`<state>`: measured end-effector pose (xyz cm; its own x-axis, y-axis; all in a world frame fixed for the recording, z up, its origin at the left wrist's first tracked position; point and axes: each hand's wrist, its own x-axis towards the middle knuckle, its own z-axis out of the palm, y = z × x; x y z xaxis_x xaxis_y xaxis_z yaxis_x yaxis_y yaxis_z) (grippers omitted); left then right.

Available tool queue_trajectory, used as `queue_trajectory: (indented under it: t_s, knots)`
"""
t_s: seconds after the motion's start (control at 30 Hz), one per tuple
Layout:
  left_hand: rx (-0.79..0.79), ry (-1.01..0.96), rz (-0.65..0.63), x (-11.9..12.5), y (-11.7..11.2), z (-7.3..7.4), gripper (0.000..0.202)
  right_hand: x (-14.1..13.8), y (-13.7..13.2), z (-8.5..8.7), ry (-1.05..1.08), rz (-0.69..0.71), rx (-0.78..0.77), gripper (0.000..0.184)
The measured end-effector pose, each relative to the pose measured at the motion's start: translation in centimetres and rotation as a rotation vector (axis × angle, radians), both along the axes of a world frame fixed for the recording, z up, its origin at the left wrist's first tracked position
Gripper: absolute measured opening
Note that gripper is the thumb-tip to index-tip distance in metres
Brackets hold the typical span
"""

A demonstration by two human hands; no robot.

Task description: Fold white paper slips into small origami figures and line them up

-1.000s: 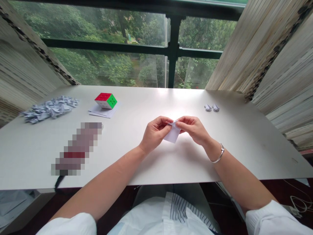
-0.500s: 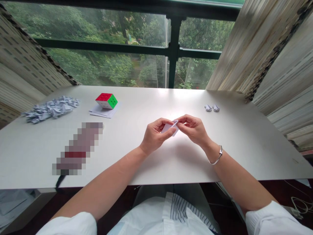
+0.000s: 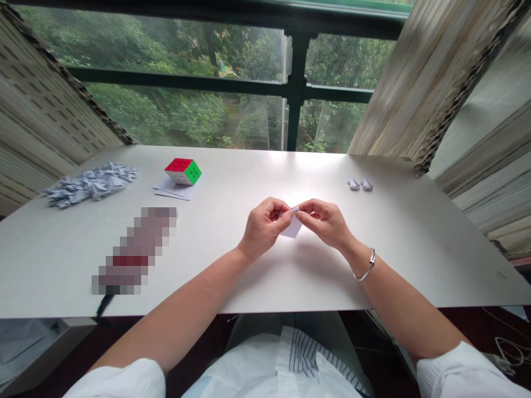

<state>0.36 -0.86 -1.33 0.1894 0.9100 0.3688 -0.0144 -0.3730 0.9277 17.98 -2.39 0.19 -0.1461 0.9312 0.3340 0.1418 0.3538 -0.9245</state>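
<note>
A small piece of white paper [image 3: 292, 227] is held up between my two hands, its upper edge bent over into a narrow fold. My left hand [image 3: 266, 224] pinches it on the left between thumb and fingers. From the other side my right hand [image 3: 326, 222], with a silver bracelet at the wrist, grips the folded top edge by thumb and fingertips. The paper's lower corner hangs below the fingers, just above the white table [image 3: 265, 287]. Fingers hide part of the fold.
A heap of folded paper pieces [image 3: 91, 184] lies at the far left. Beside it a puzzle cube [image 3: 183, 171] rests on paper sheets [image 3: 188, 192]. Two small folded paper pieces [image 3: 360, 184] sit at the back right. A blurred-out object [image 3: 136, 249] with a black strap lies front left.
The paper has turned so that its flat face hangs lower toward me. My fingertips have come closer together along its top edge.
</note>
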Motion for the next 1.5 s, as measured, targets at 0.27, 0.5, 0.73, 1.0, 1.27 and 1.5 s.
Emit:
queue_trajectory:
  t_s: [0.27, 0.5, 0.73, 1.0, 1.27, 1.5]
  knots:
    - [-0.113, -0.057, -0.045, 0.0, -0.3, 0.6, 0.023, 0.1, 0.2, -0.3, 0.0, -0.029, -0.025, 0.03]
    - [-0.105, 0.041, -0.058, -0.2, -0.1, 1.1, 0.024, 0.1, 0.2, -0.4, -0.162, -0.089, 0.129, 0.024]
    - [-0.234, 0.071, -0.137, -0.6, 0.4, 1.7, 0.023, 0.0, 0.2, -0.5, -0.183, -0.051, 0.103, 0.023]
    - [-0.261, -0.08, -0.109, 0.2, -0.1, 1.3, 0.02, -0.3, 0.1, -0.4, -0.053, 0.001, -0.026, 0.023]
    - [-0.341, -0.163, -0.142, 0.1, 0.3, 1.0, 0.025, 0.2, 0.5, -0.3, 0.094, 0.004, -0.152, 0.03]
    - [-0.285, -0.092, -0.109, -0.3, 0.4, 1.2, 0.023, 0.4, 0.4, 0.4, 0.21, 0.016, -0.328, 0.034]
